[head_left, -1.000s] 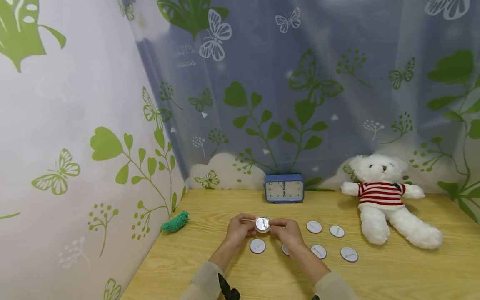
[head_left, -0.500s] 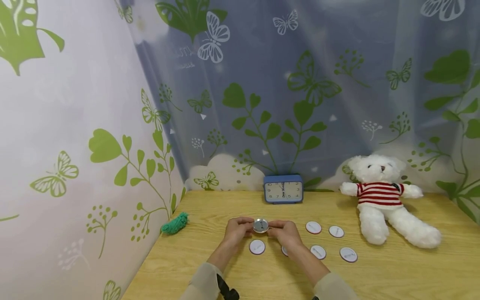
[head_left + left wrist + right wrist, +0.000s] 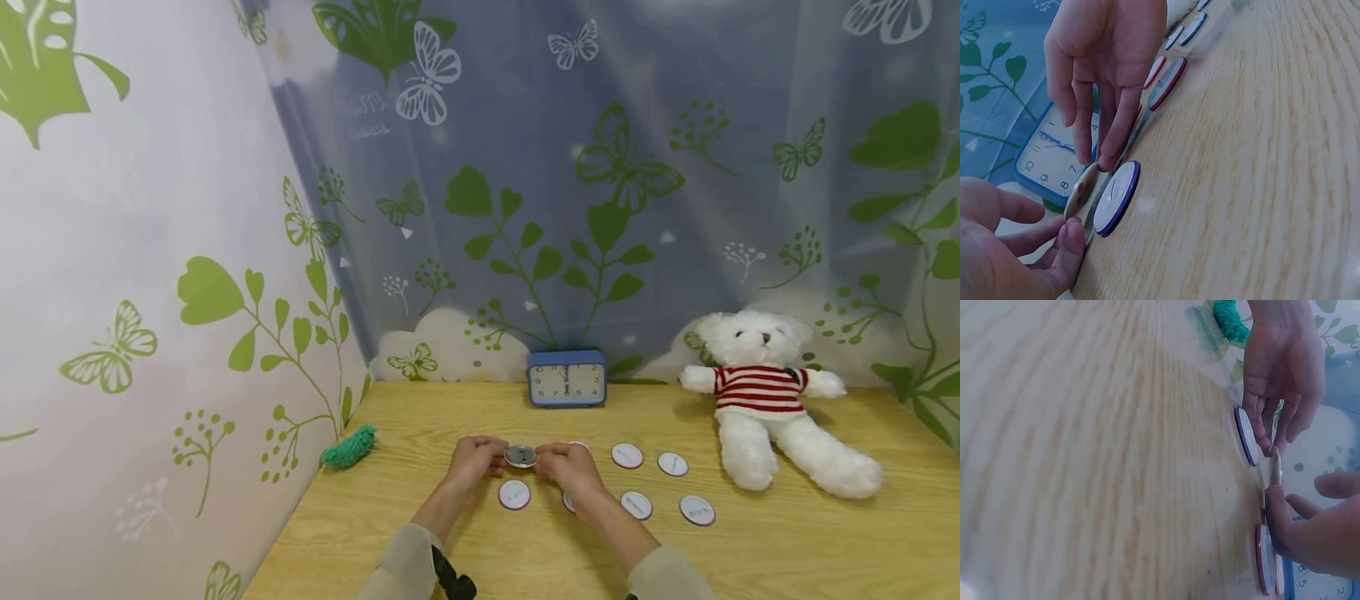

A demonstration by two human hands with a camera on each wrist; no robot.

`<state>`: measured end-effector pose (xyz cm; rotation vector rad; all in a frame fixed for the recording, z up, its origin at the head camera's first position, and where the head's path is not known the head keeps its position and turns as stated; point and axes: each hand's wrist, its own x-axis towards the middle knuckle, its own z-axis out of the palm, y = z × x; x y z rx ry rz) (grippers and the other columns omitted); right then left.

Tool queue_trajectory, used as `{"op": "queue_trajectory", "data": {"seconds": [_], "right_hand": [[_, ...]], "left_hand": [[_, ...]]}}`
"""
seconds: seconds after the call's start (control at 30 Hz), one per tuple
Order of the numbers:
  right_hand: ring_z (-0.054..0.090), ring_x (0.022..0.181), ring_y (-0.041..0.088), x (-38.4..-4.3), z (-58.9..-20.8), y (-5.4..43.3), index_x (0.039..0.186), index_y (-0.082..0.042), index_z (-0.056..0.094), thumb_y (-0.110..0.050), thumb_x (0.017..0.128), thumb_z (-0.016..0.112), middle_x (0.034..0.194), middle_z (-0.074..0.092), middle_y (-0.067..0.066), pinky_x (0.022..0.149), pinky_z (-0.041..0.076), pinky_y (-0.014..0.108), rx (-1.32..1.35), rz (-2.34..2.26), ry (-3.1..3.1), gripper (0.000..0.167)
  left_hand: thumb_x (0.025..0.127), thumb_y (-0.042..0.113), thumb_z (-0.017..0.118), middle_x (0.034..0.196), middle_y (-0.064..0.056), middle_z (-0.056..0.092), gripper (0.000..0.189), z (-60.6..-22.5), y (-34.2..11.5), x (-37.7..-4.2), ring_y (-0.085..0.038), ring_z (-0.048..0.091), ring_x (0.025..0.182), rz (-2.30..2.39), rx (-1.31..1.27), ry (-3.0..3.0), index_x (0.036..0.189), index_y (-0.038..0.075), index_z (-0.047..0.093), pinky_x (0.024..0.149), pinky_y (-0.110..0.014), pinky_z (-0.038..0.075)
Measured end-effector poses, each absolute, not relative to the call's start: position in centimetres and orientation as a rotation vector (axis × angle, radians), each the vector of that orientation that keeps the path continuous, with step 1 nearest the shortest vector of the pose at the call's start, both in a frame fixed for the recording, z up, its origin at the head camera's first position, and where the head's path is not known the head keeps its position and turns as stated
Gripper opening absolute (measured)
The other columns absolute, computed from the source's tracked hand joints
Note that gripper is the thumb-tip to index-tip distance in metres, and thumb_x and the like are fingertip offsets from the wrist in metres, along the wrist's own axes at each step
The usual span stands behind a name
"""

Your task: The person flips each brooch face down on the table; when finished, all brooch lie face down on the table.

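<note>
A round pin-back badge is held just above the table by both hands, at opposite edges. My left hand pinches its left edge and my right hand its right edge. In the left wrist view, the held badge is tilted between the fingertips, close to the table. A purple-rimmed badge lies pin side up just in front of it. Two more badges are partly hidden by my right hand, one behind it and one under the wrist.
Several more badges lie to the right, including a red-rimmed badge and another badge. A blue alarm clock stands behind the hands. A white teddy bear sits at right, and a green yarn bundle lies at the left edge.
The held badge has come slightly down and tilted, so its face looks narrower and darker. Both hands moved with it. A badge behind my right hand now shows partly.
</note>
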<state>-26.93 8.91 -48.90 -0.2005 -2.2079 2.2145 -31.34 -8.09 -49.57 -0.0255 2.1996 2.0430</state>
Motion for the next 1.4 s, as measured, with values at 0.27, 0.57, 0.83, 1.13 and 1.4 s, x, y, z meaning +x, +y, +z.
{"op": "queue_trajectory", "data": {"seconds": [0.27, 0.57, 0.83, 1.13, 1.4], "right_hand": [[0.070, 0.084, 0.016, -27.3, -48.7, 8.9, 0.124, 0.020, 0.061, 0.000, 0.102, 0.051, 0.118, 0.066, 0.032, 0.084, 0.063, 0.034, -0.248, 2.311, -2.145, 0.031], [0.069, 0.086, 0.017, -27.1, -48.8, 9.1, 0.123, 0.021, 0.061, 0.000, 0.103, 0.050, 0.119, 0.065, 0.032, 0.086, 0.063, 0.036, -0.215, 2.304, -2.146, 0.031], [0.070, 0.094, 0.024, -26.8, -48.8, 9.4, 0.123, 0.019, 0.062, -0.001, 0.103, 0.048, 0.123, 0.064, 0.033, 0.089, 0.062, 0.039, -0.203, 2.308, -2.147, 0.032], [0.070, 0.099, 0.027, -26.4, -48.9, 9.6, 0.121, 0.022, 0.062, -0.001, 0.102, 0.047, 0.120, 0.067, 0.033, 0.092, 0.061, 0.043, -0.150, 2.313, -2.134, 0.033], [0.068, 0.111, 0.039, -25.6, -48.9, 10.4, 0.122, 0.022, 0.062, -0.003, 0.104, 0.046, 0.121, 0.067, 0.033, 0.100, 0.058, 0.049, -0.082, 2.314, -2.158, 0.034]], "left_hand": [[0.102, 0.003, 0.056, 0.090, -0.014, 0.071, 0.027, -49.3, -8.1, -31.7, -0.010, 0.064, 0.073, 2.009, -0.008, 2.211, 0.115, -0.018, 0.066, 0.065, -0.022, 0.059], [0.102, 0.006, 0.057, 0.092, -0.016, 0.073, 0.029, -49.1, -8.1, -31.5, -0.010, 0.066, 0.074, 1.967, 0.010, 2.223, 0.117, -0.017, 0.066, 0.069, -0.025, 0.062], [0.102, 0.008, 0.056, 0.103, -0.023, 0.073, 0.032, -48.7, -8.2, -31.4, -0.016, 0.070, 0.081, 1.930, 0.008, 2.223, 0.119, -0.016, 0.066, 0.077, -0.028, 0.063], [0.101, 0.008, 0.055, 0.107, -0.025, 0.072, 0.033, -48.5, -8.2, -31.1, -0.024, 0.072, 0.091, 1.911, 0.017, 2.228, 0.120, -0.017, 0.066, 0.080, -0.030, 0.063], [0.102, 0.008, 0.055, 0.110, -0.028, 0.071, 0.032, -48.3, -8.5, -30.7, -0.026, 0.072, 0.094, 1.954, 0.035, 2.230, 0.119, -0.018, 0.065, 0.085, -0.034, 0.063]]}}
